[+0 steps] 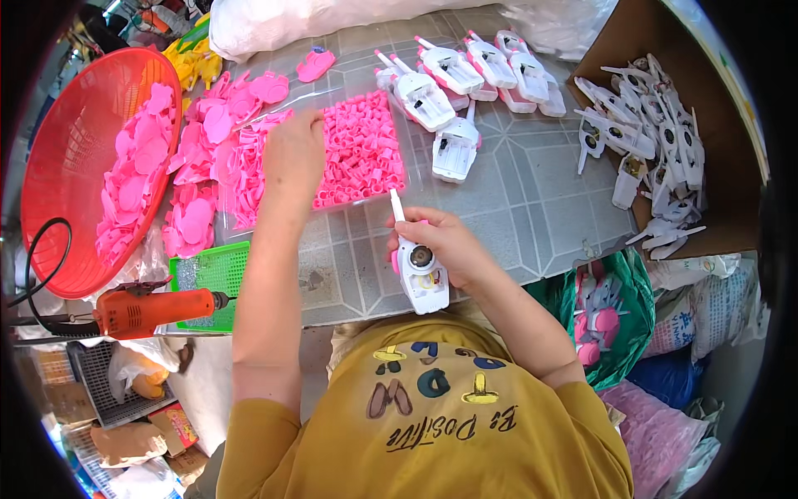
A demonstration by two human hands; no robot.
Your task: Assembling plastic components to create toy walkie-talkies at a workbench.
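My right hand (445,243) grips a white and pink plastic toy body (422,270) by its middle, near the table's front edge. Its long narrow tip points away from me. A round dark speaker and an open cavity with thin wires face up. Over a clear tray (360,200) hangs my left hand (294,155), fingers curled; its fingertips and anything in them are hidden. Small pink plastic caps (366,145) fill the tray's right part. Larger pink pieces (245,179) lie at its left.
Several white toy bodies (453,150) lie at the back; more fill a cardboard box (619,50) at right. A red basket (62,166) holds flat pink parts. An orange electric screwdriver (158,309) lies beside a green basket (229,270). A green bag (636,324) hangs lower right.
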